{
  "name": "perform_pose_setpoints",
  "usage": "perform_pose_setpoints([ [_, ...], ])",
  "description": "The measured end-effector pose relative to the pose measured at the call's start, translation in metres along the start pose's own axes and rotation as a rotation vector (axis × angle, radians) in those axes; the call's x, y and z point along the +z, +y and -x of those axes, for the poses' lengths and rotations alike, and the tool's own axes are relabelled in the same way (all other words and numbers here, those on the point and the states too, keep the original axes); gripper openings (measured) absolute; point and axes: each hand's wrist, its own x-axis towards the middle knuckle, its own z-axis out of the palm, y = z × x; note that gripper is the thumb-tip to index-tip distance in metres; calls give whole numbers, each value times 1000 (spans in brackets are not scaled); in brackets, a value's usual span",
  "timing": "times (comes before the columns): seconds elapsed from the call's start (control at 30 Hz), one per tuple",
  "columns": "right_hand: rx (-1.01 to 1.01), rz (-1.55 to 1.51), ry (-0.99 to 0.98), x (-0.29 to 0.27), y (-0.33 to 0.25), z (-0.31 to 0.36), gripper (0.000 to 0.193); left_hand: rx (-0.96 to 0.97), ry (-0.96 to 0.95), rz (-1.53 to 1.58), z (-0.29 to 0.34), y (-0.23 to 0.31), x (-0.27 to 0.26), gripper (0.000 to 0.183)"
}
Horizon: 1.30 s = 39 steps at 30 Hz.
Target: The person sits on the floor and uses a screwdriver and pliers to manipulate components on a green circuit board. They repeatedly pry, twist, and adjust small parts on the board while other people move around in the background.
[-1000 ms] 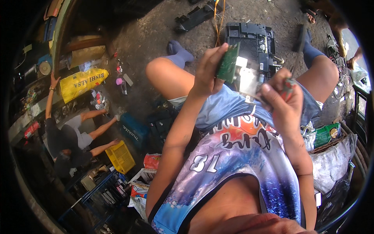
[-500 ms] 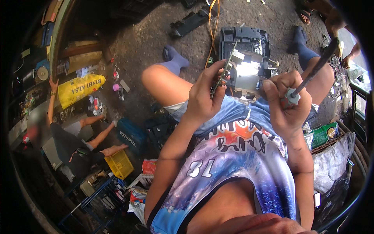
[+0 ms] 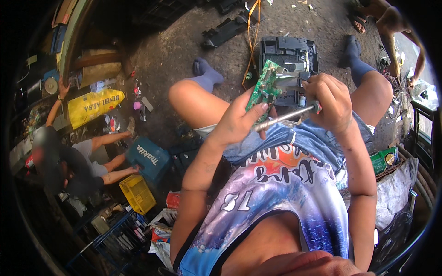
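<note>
A green circuit board (image 3: 263, 89) is gripped at its lower edge by my left hand (image 3: 239, 117), thumb on the near face, its component side turned toward me. My right hand (image 3: 330, 99) is closed around a screwdriver, whose long metal shaft (image 3: 287, 117) slants down and left, its end just below my left thumb. A blurred grey, flat metal piece (image 3: 291, 80) lies between the right fingers and the board; whether the fingers hold it, I cannot tell. Beyond both hands, an opened black plastic casing (image 3: 294, 48) rests on the ground between my feet.
Another black plastic part (image 3: 225, 31) and an orange cord (image 3: 251, 41) lie farther off. To the left, a person (image 3: 78, 161) sits by a yellow sack (image 3: 94, 106), a teal case (image 3: 147, 156) and a yellow crate (image 3: 138, 194). At far right, another person's arms (image 3: 391, 50) reach toward cables.
The circuit board has turned from edge-on to face me. My right hand has swung the screwdriver shaft from pointing up and right to down and left, toward my left hand.
</note>
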Motion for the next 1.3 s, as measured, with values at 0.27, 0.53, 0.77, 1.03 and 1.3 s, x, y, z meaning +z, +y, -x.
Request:
perform_pose_setpoints([
  [0.27,-397,41,-197,-16,14,-12,24,-302,-244,82,2,18,-35,30],
  [0.53,934,-905,173,27,-5,9,23,731,367,-1323,-24,-23,-59,54],
  [0.77,1331,-1140,-126,4,-20,12,29,1188,309,-1793,-19,-13,-91,52],
  [1.03,1521,-1492,-166,0,2,18,13,820,205,-1305,-4,-9,-58,46],
  [1.3,994,-780,72,-34,18,-11,35,-18,31,-177,18,5,-36,31],
])
